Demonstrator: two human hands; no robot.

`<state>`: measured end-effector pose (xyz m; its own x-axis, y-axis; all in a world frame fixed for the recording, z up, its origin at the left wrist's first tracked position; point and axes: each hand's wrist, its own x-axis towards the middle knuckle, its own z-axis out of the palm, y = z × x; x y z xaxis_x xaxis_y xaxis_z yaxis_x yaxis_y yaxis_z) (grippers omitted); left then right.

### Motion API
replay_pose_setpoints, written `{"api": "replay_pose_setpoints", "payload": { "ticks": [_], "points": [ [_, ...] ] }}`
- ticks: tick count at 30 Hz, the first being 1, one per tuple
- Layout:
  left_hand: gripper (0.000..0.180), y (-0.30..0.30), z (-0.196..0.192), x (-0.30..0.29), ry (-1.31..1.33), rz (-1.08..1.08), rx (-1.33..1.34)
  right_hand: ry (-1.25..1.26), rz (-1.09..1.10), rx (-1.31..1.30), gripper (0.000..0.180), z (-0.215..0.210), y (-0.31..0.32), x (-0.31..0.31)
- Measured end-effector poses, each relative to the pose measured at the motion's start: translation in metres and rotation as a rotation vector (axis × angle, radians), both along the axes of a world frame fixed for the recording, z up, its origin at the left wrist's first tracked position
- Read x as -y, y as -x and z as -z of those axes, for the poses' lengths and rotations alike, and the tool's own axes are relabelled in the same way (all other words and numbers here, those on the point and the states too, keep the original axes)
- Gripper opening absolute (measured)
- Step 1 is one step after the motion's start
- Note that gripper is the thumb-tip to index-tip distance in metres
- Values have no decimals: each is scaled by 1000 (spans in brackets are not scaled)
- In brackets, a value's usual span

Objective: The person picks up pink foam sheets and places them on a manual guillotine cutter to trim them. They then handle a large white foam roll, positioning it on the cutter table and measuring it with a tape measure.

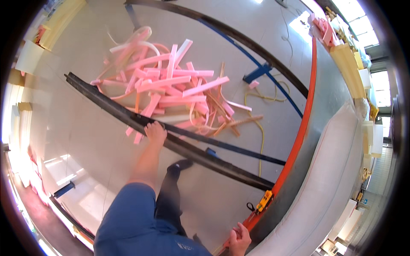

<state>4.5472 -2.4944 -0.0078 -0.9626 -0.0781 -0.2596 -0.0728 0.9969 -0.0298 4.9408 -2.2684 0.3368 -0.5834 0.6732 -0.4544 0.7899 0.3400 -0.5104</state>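
Observation:
My left hand (156, 131) reaches forward, its fingers bent over a long dark rail (200, 158) that runs from the upper left to the table. Low on the right, my right hand (240, 241) is beside the orange-red table edge (294, 149), its fingers loosely bent and apart, with nothing visible in them. On that edge, a little beyond the right hand, lies a small yellow tool (265, 201) with black parts; its exact kind is unclear. A black loop (250, 207) sticks out next to it.
Pink foam strips (171, 83) lie heaped on the floor beyond the rail. Another dark rail with a blue frame (260, 72) stands farther off. A yellow cord (261, 141) trails across the floor. A long white padded roll (318, 183) rests on the grey tabletop (331, 85).

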Motion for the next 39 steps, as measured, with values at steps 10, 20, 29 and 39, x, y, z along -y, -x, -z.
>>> {"api": "replay_pose_setpoints", "payload": {
  "ticks": [10, 20, 29, 39],
  "points": [
    [56, -20, -64, 10, -351, -233, 99, -95, 11, -20, 37, 12, -23, 3],
    [60, -287, -300, -160, -1108, 1538, 468, 1046, 979, -738, 50, -13, -74, 4],
    [41, -461, -389, -210, -850, 1652, 1016, -9, 730, -860, 57, -60, -254, 49],
    [33, -564, -415, -249, -688, 1521, 1229, -596, 672, -745, 80, -23, -340, 53]
  ]
}}
